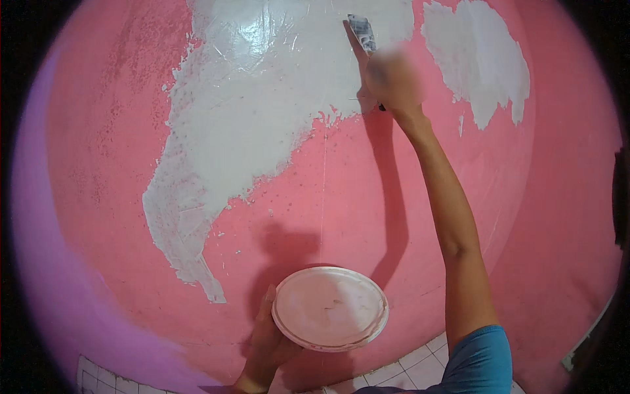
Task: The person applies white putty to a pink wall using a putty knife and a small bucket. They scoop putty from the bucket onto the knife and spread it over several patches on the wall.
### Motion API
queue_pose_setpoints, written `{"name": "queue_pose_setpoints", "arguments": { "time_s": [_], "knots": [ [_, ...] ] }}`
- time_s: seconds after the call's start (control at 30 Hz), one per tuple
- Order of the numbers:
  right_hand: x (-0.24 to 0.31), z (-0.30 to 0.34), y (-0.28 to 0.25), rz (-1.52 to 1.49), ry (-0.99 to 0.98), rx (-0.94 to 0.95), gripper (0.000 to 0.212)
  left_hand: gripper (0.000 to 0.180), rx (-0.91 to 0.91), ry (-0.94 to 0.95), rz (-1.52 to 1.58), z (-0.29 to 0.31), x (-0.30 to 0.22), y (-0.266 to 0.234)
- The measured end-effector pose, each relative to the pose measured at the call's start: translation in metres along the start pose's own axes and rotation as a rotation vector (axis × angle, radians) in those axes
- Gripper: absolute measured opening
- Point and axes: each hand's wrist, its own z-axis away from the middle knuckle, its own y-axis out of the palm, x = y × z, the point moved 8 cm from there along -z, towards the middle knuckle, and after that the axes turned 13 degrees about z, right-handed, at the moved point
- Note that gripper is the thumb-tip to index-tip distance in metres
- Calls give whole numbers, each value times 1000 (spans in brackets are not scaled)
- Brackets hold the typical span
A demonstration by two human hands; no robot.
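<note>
My right hand [396, 82], blurred, reaches up to the wall and is closed around the handle of a putty knife [362, 31]. The knife's broad metal blade lies against a large patch of white filler [256, 111] on the pink wall. A dark handle end pokes out below my fist. Low in front of me, my left hand [272, 335] grips the left edge of a round white lid [330, 308]. Its thumb rests along the rim, and the other fingers are hidden beneath. Thin whitish smears cover the lid's face.
A second, smaller filler patch [479, 59] is on the pink wall [315, 223] at the upper right. Purple paint [59, 276] borders the wall at left. White tiles [413, 368] run along the bottom. A dark object [620, 197] shows at the right rim.
</note>
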Motion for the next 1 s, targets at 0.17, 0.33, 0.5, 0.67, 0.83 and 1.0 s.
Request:
{"name": "queue_pose_setpoints", "arguments": {
  "time_s": [0.17,0.33,0.5,0.67,0.83,1.0],
  "knots": [
    [31,79,9,-59,3,131,35,62,205,-161,921,1,18,-17],
    [31,183,-18,-156,-14,160,42,63,232,-174,858,-1,21,-19],
    [-3,102,-17,-99,56,24,37,63,110,76,-87,2,0,0],
    [-13,39,3,-91,55,-28,38,63,173,-207,830,-3,27,-10],
    [1,139,2,-16,21,193,41,63,151,118,-137,-2,4,-2],
    [17,250,-64,-118,46,232,47,63,23,85,-101,10,7,-20]
  ]
}}
